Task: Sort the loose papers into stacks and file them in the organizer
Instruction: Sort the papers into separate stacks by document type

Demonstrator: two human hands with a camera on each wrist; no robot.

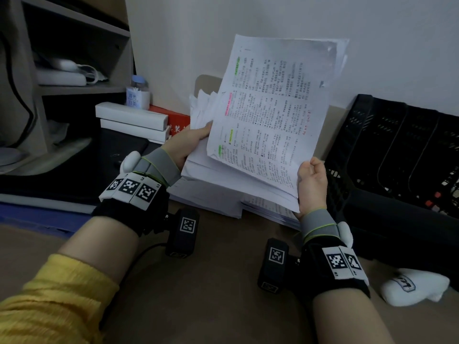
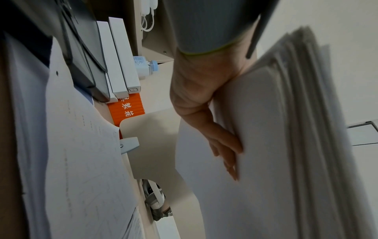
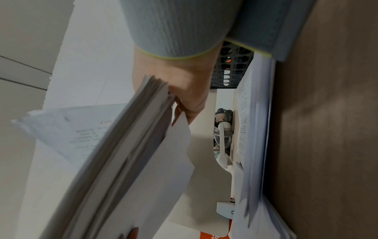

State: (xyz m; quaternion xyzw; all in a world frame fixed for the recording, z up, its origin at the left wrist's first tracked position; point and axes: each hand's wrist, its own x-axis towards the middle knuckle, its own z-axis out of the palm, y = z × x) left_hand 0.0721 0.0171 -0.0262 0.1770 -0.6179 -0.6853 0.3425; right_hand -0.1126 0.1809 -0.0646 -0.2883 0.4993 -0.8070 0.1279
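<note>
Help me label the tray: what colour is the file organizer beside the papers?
Black, with a mesh pattern; the organizer shows best in the head view.

Thick sheaf of printed papers (image 1: 268, 120) held tilted up, black mesh organizer (image 1: 397, 150) at right

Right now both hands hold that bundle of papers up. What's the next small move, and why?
Probably lower the bundle and tap its bottom edge on the desk to square it. The sheets fan unevenly at the top, the left hand and right hand grip opposite sides, and the black organizer sits to the right.
</note>
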